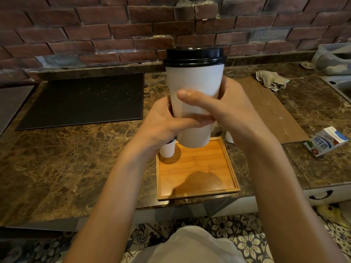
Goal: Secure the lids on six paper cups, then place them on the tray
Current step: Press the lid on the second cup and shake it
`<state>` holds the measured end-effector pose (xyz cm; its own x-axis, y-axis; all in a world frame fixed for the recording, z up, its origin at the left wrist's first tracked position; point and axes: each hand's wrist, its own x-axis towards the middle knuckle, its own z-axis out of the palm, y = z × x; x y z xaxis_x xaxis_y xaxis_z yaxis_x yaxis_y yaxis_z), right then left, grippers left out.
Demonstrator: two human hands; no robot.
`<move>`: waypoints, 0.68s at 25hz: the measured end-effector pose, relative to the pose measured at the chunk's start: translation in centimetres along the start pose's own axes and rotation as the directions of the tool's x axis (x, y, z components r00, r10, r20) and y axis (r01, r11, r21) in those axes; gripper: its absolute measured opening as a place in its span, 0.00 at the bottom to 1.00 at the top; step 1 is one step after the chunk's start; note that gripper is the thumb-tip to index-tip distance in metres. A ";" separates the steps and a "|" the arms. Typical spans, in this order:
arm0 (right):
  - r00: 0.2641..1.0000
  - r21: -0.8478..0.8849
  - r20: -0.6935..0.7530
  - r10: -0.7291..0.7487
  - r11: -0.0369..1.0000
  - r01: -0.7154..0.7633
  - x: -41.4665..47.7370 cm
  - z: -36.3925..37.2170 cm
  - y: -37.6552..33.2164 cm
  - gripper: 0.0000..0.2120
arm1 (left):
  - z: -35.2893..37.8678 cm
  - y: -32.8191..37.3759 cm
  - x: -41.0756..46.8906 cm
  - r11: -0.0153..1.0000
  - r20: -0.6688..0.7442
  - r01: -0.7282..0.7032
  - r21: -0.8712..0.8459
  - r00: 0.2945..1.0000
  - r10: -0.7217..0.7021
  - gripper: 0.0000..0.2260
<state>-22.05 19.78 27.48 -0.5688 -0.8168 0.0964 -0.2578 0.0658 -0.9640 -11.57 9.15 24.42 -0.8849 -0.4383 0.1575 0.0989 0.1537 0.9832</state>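
Note:
A tall white paper cup [193, 80] with a black lid [194, 56] on top is held up above the wooden tray [197, 190]. My left hand [163, 120] wraps its lower left side and my right hand [224, 107] wraps the right side, thumb across the front. A second white cup [167, 149] with a dark lid stands at the tray's far left corner, mostly hidden by my left wrist. Part of a third white cup [229, 136] shows behind my right wrist, off the tray. The tray's floor is bare wood.
The marble counter [57, 158] carries a black mat [83, 99] at the left, a wooden board [269, 109] at the right with a crumpled rag [271, 79], and a milk carton [326, 141]. A sink [340, 86] lies far right; a brick wall backs the counter.

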 end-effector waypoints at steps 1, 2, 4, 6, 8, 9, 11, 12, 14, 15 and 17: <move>1.000 -0.013 -0.020 -0.004 1.000 0.004 0.0 0.1 -0.1 0.31 | 0.1 0.0 0.0 1.000 -0.022 -0.009 0.027 1.000 0.009 0.17; 0.999 -0.023 -0.038 -0.006 1.000 0.005 0.0 0.2 -0.1 0.30 | 0.1 0.1 0.0 0.998 -0.042 -0.012 0.055 0.999 0.015 0.18; 0.998 -0.042 -0.067 -0.004 0.999 0.001 0.0 0.2 -0.2 0.30 | 0.1 0.1 0.1 0.995 -0.070 -0.012 0.095 0.997 0.018 0.18; 0.996 -0.055 -0.085 0.002 0.998 -0.007 0.1 0.4 -0.2 0.31 | 0.0 -0.1 0.2 0.994 -0.089 -0.006 0.112 0.996 0.016 0.19; 0.995 -0.070 -0.102 0.006 0.997 -0.013 0.2 0.5 -0.1 0.32 | 0.1 -0.3 0.3 0.992 -0.112 0.002 0.125 0.994 0.012 0.19; 0.993 -0.083 -0.115 0.003 0.996 -0.013 0.2 0.7 -0.1 0.33 | 0.1 -0.4 0.3 0.991 -0.122 0.005 0.137 0.992 0.012 0.19; 0.989 -0.116 -0.144 -0.007 0.993 -0.010 0.1 0.9 0.0 0.34 | 0.2 -0.5 0.4 0.989 -0.146 0.016 0.150 0.989 0.006 0.20; 0.987 -0.131 -0.158 -0.010 0.991 -0.011 0.0 1.1 0.1 0.35 | 0.3 -0.6 0.4 0.989 -0.155 0.023 0.149 0.988 0.000 0.21; 0.984 -0.151 -0.178 -0.010 0.988 -0.017 -0.1 1.3 0.1 0.37 | 0.3 -0.7 0.3 0.989 -0.154 0.033 0.143 0.988 -0.010 0.22; 0.983 -0.145 -0.185 -0.009 0.989 -0.018 -0.1 1.4 0.2 0.36 | 0.2 -0.7 0.3 0.989 -0.149 0.033 0.145 0.989 -0.011 0.23; 0.982 -0.087 -0.191 -0.002 0.996 -0.015 0.0 1.1 0.2 0.33 | 0.1 -0.5 0.3 0.988 -0.137 0.026 0.153 0.991 -0.005 0.22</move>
<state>-21.22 19.17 26.99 -0.7070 -0.6925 0.1435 -0.3163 0.1281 -0.9400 -11.96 9.00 24.00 -0.8150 -0.5559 0.1635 0.0045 0.2761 0.9611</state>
